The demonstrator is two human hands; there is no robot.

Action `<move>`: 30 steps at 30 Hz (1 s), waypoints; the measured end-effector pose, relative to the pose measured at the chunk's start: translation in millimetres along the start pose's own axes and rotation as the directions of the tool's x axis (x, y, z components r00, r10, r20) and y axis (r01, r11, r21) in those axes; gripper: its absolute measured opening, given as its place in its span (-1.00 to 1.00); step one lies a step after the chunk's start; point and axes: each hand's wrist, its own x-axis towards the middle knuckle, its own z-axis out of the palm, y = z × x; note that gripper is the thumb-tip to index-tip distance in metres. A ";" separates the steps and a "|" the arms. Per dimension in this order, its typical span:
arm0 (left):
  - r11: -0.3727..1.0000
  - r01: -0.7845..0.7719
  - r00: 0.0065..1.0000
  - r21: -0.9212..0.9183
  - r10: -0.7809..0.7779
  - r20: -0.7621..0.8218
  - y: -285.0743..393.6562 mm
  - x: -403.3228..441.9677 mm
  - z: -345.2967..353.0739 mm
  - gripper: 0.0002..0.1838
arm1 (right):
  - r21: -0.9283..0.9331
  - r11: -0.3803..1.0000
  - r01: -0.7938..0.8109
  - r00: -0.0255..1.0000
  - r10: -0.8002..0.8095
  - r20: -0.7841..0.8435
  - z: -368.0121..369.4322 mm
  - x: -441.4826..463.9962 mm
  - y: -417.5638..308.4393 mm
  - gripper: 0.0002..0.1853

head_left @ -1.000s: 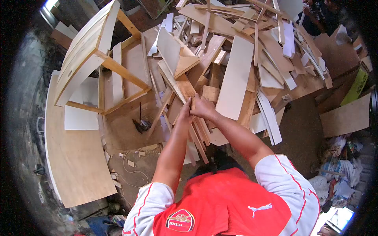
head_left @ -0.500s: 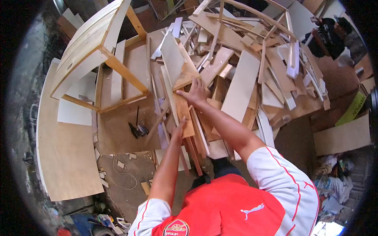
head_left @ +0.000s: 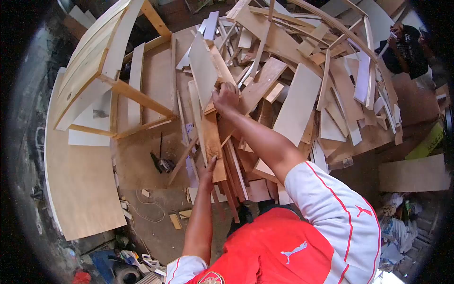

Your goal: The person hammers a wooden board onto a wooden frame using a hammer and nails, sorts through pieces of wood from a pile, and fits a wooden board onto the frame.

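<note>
— Holding what with the left hand [head_left: 207, 173]?
— Grasping the near end of a brown wooden plank [head_left: 211, 137], with the thumb on top, near the front edge of the worktop [head_left: 135, 165].
— And with the right hand [head_left: 226, 97]?
— Closed in a grip on the near end of a tilted, pale-faced board [head_left: 202, 64], by the plank's far end.
— Anything around?
— To the right, among heaped wood offcuts, a long pale panel [head_left: 297, 102]. Towards the worktop's left edge, a slatted wooden frame [head_left: 90, 61]. Nearer its front-left corner, a dark tool [head_left: 163, 164], too small to name. Past the far right corner, a person in dark clothing [head_left: 405, 53].
</note>
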 end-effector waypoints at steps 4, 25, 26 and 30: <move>0.999 -0.038 0.998 0.001 0.038 -0.041 7.0 -8.2 -0.2 -0.38 | -0.051 0.999 -0.008 0.987 0.000 -0.161 -15.0 60.7 18.1 -0.51; 0.965 -0.038 0.948 -0.258 0.117 0.297 -52.6 -7.2 -28.6 -0.44 | 0.336 0.834 -0.439 0.771 0.157 0.617 -3.8 -206.2 16.1 -0.07; 0.966 -0.051 0.947 -0.254 0.128 0.296 -62.2 -5.6 -33.5 -0.45 | 0.350 0.823 -0.446 0.759 0.141 0.635 -7.3 -227.2 10.0 -0.07; 0.985 -0.130 0.949 -0.115 0.157 0.274 -70.9 -5.7 -56.1 -0.42 | 0.292 0.842 -0.454 0.772 0.208 0.600 -38.1 -290.2 -9.1 -0.06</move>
